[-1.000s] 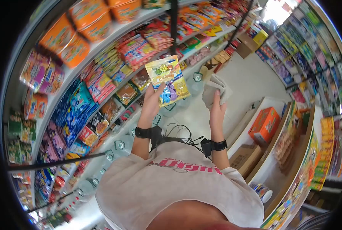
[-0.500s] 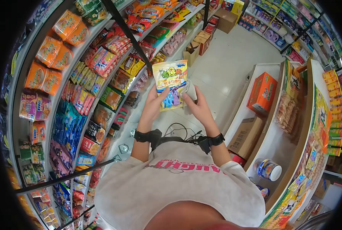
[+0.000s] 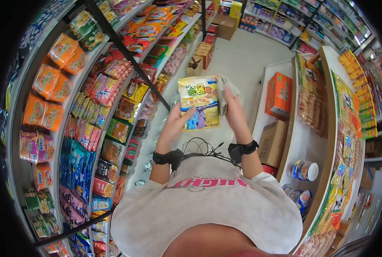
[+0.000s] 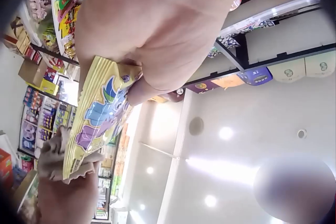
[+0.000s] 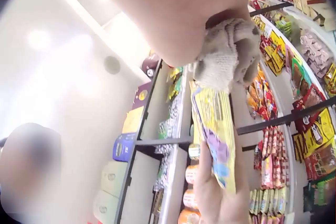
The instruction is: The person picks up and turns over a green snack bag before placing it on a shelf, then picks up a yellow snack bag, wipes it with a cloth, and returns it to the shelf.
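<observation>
A yellow snack bag (image 3: 199, 100) with cartoon figures on its front is held upright before the chest. My left hand (image 3: 173, 123) grips its lower left side, thumb across the front. Along the bag's right edge, my right hand (image 3: 235, 112) holds a grey cloth (image 3: 229, 87). The right wrist view shows the crumpled cloth (image 5: 226, 58) against one end of the bag (image 5: 215, 129), under the right palm. In the left wrist view the bag (image 4: 100, 116) is seen edge-on, with the cloth (image 4: 55, 153) at its far edge.
Shelves of packaged snacks (image 3: 79, 150) curve along the left, with a black post (image 3: 126, 60) in front. To the right stands a low shelf unit with an orange box (image 3: 279, 95), a cardboard carton (image 3: 271, 143) and jars (image 3: 303, 170). Black cables (image 3: 199, 147) hang near the waist.
The right hand with the cloth has come leftward from apart to the bag, then moved up its right edge. The left hand keeps its grip. The head view has turned.
</observation>
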The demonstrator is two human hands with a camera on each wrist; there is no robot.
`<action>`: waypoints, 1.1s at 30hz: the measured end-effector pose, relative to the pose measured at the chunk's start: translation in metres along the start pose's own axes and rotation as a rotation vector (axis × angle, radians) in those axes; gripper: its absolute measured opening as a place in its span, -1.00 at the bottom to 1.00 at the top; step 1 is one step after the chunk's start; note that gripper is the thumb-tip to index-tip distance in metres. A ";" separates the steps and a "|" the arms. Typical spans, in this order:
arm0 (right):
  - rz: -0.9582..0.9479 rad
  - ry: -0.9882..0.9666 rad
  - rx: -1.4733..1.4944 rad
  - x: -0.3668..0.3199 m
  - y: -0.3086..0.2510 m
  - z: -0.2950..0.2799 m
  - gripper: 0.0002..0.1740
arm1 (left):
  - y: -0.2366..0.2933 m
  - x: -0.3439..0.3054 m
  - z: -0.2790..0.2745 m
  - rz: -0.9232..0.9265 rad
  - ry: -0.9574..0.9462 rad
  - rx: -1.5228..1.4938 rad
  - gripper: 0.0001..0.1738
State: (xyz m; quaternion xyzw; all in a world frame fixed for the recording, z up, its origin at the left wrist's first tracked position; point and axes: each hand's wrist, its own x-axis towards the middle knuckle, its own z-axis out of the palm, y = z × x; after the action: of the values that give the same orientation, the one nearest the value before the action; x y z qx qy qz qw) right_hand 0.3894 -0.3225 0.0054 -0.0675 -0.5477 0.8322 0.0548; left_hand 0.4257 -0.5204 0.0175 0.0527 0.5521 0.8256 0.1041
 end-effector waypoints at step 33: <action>-0.809 0.061 -0.772 -0.033 -0.032 0.013 -0.43 | -0.014 0.044 0.071 0.108 -0.275 0.136 -0.35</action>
State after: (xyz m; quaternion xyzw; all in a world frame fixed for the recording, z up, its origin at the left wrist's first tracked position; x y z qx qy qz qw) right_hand 0.4198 -0.3274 0.0415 0.1088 -0.7930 0.4817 0.3568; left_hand 0.3993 -0.4407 0.0305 0.2016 0.5836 0.7757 0.1303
